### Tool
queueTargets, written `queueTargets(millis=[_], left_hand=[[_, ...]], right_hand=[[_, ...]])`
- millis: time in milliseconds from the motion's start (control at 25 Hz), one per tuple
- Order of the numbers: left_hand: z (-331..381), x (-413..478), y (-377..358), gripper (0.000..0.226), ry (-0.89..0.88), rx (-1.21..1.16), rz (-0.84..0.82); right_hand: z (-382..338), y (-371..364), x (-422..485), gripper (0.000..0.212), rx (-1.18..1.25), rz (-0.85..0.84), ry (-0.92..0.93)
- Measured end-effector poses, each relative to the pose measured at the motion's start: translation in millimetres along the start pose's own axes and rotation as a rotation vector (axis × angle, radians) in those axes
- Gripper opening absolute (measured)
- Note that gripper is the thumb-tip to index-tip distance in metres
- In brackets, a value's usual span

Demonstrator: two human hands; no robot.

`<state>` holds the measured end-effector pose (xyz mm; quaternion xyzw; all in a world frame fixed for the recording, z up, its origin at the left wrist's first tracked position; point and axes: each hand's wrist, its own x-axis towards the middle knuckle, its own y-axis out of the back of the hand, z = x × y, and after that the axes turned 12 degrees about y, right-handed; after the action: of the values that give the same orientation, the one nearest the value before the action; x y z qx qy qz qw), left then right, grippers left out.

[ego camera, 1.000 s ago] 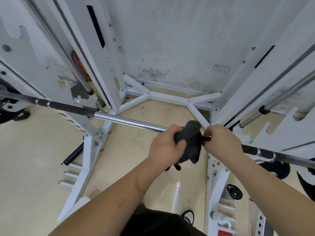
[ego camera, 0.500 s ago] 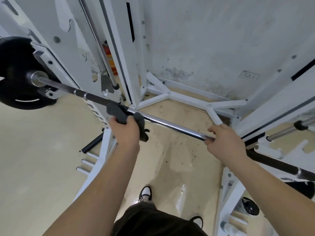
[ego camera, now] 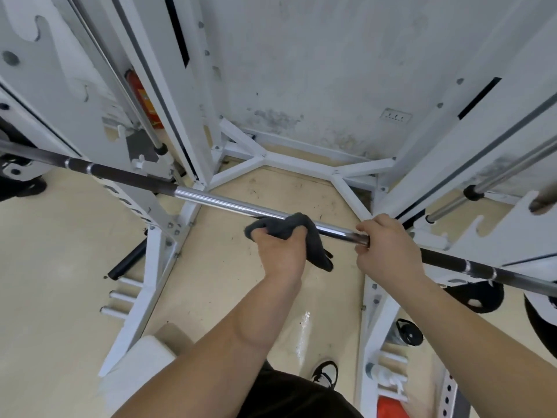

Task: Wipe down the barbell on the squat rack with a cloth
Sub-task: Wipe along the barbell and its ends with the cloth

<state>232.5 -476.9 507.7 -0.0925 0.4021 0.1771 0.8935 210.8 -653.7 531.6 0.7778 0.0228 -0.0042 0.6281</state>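
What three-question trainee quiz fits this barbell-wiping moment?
1. Which hand presses the grey cloth on the barbell?
2. True or false: the right hand grips the bar bare.
3. The cloth sits on: A the shiny middle section, B the dark knurled end.

Key: 1 the left hand; 2 true; 3 A.

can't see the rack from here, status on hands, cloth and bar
Left hand shut on grey cloth, wrapped over barbell mid-shaft. Right hand bare, gripping bar beside it. Chrome stretch left of cloth unobstructed.
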Motion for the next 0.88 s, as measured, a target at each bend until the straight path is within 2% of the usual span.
queueTargets(millis=[80, 160, 240, 280, 400, 480, 560, 640, 760, 800, 880], left_hand=[[-14.8, -23.5, -23.7, 0.044, -0.031, 0.178, -0.092], [-28.5, -44.1, -45.6, 0.039, -0.118, 0.398, -0.272], [-33.6, -61.0, -57.2, 0.035, -0.226, 0.498, -0.356], [-30.8, -65.6, -57.2, 0.034, -0.275, 0.487, -0.316], [-13.9, -62.5, -38.6, 0.031, -0.49, 0.466, 0.02], [-4.2, -47.2, -24.3, 0.037, -0.636, 0.754, 0.194], [-2.6, -33.7, -25.0, 0.044, -0.617, 1.056, 0.262], [-12.1, -40.0, -44.6, 0.044, -0.595, 1.104, 0.164], [-36.5, -66.9, -76.3, 0.043, -0.699, 1.175, -0.186], [-37.5, -70.4, -80.6, 0.04, -0.742, 1.205, -0.225], [-27.8, -62.1, -79.0, 0.034, -0.791, 1.263, -0.127]], right_hand=[[18.1, 5.3, -12.3, 0.036, -0.038, -0.025, -0.012], [33.6, 10.4, -21.9, 0.037, -0.036, -0.049, -0.012], [47.7, 17.3, -28.6, 0.039, -0.022, -0.061, -0.004], [54.8, 20.1, -30.4, 0.038, -0.022, -0.062, 0.003], [71.3, 23.0, -30.1, 0.023, -0.021, -0.068, 0.035], [77.8, 20.9, -28.1, 0.014, -0.038, -0.071, 0.065], [81.8, 18.8, -23.9, 0.016, -0.079, -0.06, 0.081], [85.2, 19.4, -21.8, 0.017, -0.104, -0.055, 0.077], [85.9, 21.0, -21.7, 0.013, -0.13, -0.047, 0.103], [86.2, 22.2, -23.4, 0.012, -0.115, -0.041, 0.111], [92.6, 26.9, -30.3, 0.011, -0.014, -0.024, 0.127]])
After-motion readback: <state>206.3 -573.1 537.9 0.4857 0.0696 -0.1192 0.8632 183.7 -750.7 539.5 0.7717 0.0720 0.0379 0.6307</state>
